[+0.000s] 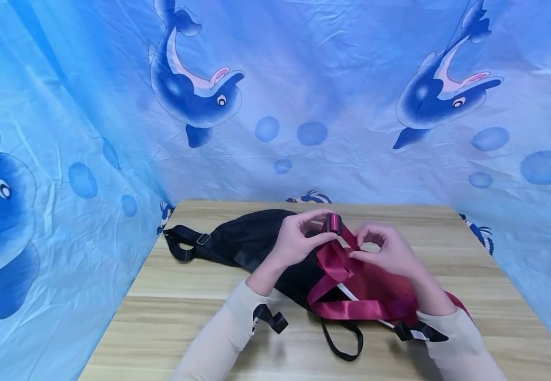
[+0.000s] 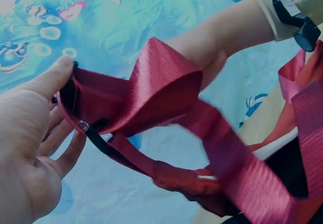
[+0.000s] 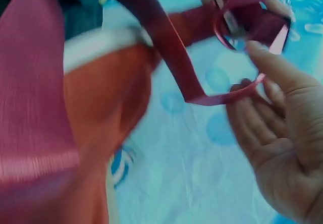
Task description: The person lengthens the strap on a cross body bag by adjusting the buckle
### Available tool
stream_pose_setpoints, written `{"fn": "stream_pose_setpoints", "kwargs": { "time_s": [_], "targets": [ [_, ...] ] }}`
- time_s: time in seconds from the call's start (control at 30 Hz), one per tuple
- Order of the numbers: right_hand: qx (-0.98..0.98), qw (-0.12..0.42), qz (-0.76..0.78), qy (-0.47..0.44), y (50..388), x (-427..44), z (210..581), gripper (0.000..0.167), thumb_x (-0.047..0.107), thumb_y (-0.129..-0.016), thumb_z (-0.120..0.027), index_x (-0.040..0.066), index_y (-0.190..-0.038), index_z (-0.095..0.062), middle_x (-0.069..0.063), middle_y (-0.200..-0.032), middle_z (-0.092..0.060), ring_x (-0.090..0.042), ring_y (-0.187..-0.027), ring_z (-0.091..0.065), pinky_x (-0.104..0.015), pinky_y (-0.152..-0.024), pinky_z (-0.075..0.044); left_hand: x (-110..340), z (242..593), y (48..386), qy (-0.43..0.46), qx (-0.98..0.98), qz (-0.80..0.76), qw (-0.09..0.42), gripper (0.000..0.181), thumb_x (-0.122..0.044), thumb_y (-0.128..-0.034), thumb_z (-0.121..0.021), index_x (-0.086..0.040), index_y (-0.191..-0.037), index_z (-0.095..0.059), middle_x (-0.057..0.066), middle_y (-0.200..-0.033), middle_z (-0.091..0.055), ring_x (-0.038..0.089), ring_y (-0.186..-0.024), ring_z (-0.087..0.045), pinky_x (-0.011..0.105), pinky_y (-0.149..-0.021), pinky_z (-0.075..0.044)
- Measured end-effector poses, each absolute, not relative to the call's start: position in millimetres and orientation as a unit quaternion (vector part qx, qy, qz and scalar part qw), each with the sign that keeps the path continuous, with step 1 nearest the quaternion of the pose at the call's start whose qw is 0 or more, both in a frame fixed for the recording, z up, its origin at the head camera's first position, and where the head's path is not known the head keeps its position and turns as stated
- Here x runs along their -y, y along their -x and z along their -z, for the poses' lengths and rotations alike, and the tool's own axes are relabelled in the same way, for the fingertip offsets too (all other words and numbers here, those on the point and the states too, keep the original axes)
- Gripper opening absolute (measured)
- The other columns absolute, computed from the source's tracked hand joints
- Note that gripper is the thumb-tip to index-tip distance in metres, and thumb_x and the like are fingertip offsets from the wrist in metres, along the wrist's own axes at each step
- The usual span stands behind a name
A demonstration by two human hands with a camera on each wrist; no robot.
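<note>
A glossy red strap (image 1: 351,309) rises in loops from a red-and-black fabric bag lying on the table. My left hand (image 1: 294,241) pinches the strap by its black slide buckle (image 1: 334,224), thumb on one side and fingers on the other. Close by on the right, my right hand (image 1: 389,253) holds a loop of the same strap between thumb and fingers. In the left wrist view, a twisted length of strap (image 2: 164,82) runs from the buckle toward the right hand. The bag's red part (image 1: 380,286), edged in white, lies below the right hand; its black part (image 1: 256,233) extends left.
A black webbing strap with a metal adjuster (image 1: 203,239) trails at the back left of the wooden table (image 1: 171,317). A thin black loop (image 1: 358,338) lies toward the front. Blue dolphin-print sheets (image 1: 266,79) hang behind and beside the table.
</note>
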State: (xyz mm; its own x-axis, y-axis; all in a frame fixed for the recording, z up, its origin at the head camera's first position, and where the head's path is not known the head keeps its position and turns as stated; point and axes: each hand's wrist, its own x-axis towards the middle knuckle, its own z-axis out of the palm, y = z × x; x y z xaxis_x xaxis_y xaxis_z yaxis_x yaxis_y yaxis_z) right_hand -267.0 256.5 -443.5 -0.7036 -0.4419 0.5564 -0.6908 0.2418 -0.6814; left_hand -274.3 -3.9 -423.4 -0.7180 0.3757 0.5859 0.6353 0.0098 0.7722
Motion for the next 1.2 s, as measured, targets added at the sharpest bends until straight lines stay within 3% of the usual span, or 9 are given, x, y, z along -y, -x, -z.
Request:
{"fn": "stream_pose_setpoints", "kwargs": {
  "time_s": [0.1, 0.23, 0.37, 0.47, 0.6, 0.7, 0.9, 1.07, 1.2],
  "targets": [
    [0.801, 0.112, -0.468, -0.356, 264.3, -266.5, 437.8, 0.034, -0.005, -0.08, -0.09, 0.016, -0.089, -0.064, -0.002, -0.102, -0.075, -0.005, -0.095, -0.072, -0.014, -0.089, -0.058, 3.3, 424.6, 275.8, 0.36, 0.708, 0.599, 0.107, 0.041, -0.003, -0.09, -0.084, -0.003, -0.13, -0.074, 0.019, -0.116, -0.079, 0.029, -0.096, -0.078, 0.03, -0.092, -0.064],
    [0.774, 0.071, -0.494, -0.39, 261.8, -259.8, 421.9, 0.038, -0.014, -0.085, -0.081, 0.0, -0.115, -0.061, -0.009, -0.116, -0.072, -0.009, -0.106, -0.073, -0.019, -0.096, -0.06, -2.0, 423.9, 276.5, 0.374, 0.701, 0.598, 0.107, 0.041, -0.003, -0.09, -0.084, -0.002, -0.13, -0.074, 0.019, -0.118, -0.079, 0.029, -0.096, -0.078, 0.029, -0.092, -0.064],
    [0.768, 0.036, -0.508, -0.389, 259.5, -244.6, 405.5, 0.047, -0.008, -0.091, -0.077, -0.004, -0.133, -0.056, -0.009, -0.116, -0.072, -0.011, -0.103, -0.074, -0.024, -0.085, -0.063, -8.5, 421.8, 275.3, 0.393, 0.687, 0.601, 0.111, 0.042, -0.002, -0.0908, -0.083, -0.003, -0.132, -0.073, 0.017, -0.121, -0.076, 0.021, -0.103, -0.073, 0.029, -0.091, -0.064],
    [0.787, 0.032, -0.492, -0.37, 257.5, -240.5, 396.7, 0.043, -0.001, -0.095, -0.078, 0.0, -0.134, -0.061, -0.008, -0.114, -0.076, -0.012, -0.097, -0.075, -0.025, -0.077, -0.063, -11.4, 423.6, 275.0, 0.408, 0.678, 0.602, 0.107, 0.049, 0.001, -0.0894, -0.083, -0.005, -0.136, -0.07, 0.016, -0.123, -0.071, 0.014, -0.104, -0.067, 0.027, -0.085, -0.063],
    [0.79, 0.032, -0.497, -0.359, 254.8, -247.3, 389.6, 0.034, -0.001, -0.1, -0.07, -0.004, -0.133, -0.062, -0.003, -0.102, -0.077, -0.011, -0.076, -0.073, -0.024, -0.063, -0.06, -11.4, 429.4, 278.1, 0.442, 0.69, 0.565, 0.097, 0.082, -0.003, -0.082, -0.091, -0.008, -0.155, -0.053, 0.016, -0.133, -0.058, 0.009, -0.088, -0.063, 0.029, -0.072, -0.059],
    [0.766, 0.041, -0.53, -0.362, 252.4, -257.4, 383.8, 0.027, -0.007, -0.102, -0.061, -0.009, -0.129, -0.061, 0.005, -0.099, -0.076, -0.009, -0.07, -0.073, -0.02, -0.065, -0.061, -9.9, 434.1, 282.8, 0.447, 0.716, 0.531, 0.079, 0.093, -0.008, -0.0829, -0.091, -0.011, -0.162, -0.042, 0.015, -0.131, -0.058, 0.008, -0.077, -0.063, 0.03, -0.071, -0.057],
    [0.744, 0.05, -0.516, -0.421, 246.0, -272.2, 370.0, 0.033, -0.014, -0.099, -0.052, -0.011, -0.131, -0.06, 0.002, -0.119, -0.073, -0.002, -0.096, -0.072, -0.014, -0.079, -0.056, -8.7, 440.6, 288.4, 0.4, 0.775, 0.487, 0.043, 0.011, -0.018, -0.1009, -0.075, -0.01, -0.108, -0.071, 0.006, -0.09, -0.066, 0.008, -0.074, -0.058, 0.021, -0.068, -0.05],
    [0.829, 0.107, -0.351, -0.422, 234.3, -272.8, 362.4, 0.041, 0.002, -0.096, -0.073, 0.005, -0.136, -0.069, -0.003, -0.124, -0.076, -0.005, -0.112, -0.07, -0.02, -0.093, -0.058, -11.0, 441.6, 288.2, 0.406, 0.802, 0.426, 0.105, 0.022, -0.027, -0.0963, -0.081, -0.012, -0.094, -0.065, 0.003, -0.085, -0.057, 0.013, -0.072, -0.051, 0.021, -0.064, -0.041],
    [0.887, 0.142, -0.269, -0.347, 225.9, -285.2, 349.2, 0.029, 0.016, -0.093, -0.083, 0.017, -0.121, -0.078, 0.007, -0.087, -0.073, 0.0, -0.065, -0.061, -0.021, -0.057, -0.053, -6.0, 442.4, 287.3, 0.404, 0.834, 0.337, 0.169, 0.044, -0.049, -0.0808, -0.092, -0.02, -0.105, -0.069, -0.005, -0.097, -0.063, 0.007, -0.084, -0.057, 0.021, -0.071, -0.049]
  ]
}}
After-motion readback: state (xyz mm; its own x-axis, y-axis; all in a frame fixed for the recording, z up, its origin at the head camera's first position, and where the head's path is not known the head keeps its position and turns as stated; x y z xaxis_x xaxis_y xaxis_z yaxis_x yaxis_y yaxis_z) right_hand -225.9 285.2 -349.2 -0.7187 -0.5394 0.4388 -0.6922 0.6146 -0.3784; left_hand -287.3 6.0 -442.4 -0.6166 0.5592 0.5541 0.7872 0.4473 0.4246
